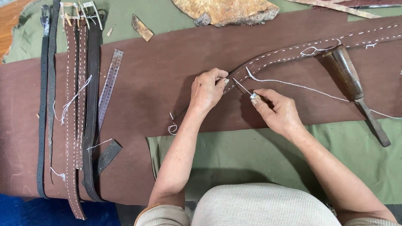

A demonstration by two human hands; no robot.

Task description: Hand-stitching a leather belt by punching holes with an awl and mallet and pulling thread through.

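Note:
A long brown leather belt strap with white stitching along both edges curves across a large brown leather sheet. My left hand pinches the strap near its unstitched end. My right hand holds a thin metal awl, whose tip points at the strap just beside my left fingers. A white thread trails from the stitching to the right across the sheet.
Several finished belts lie side by side at the left, next to a steel ruler. A wooden-handled tool rests at the right. A rough stone sits at the top, over green cloth.

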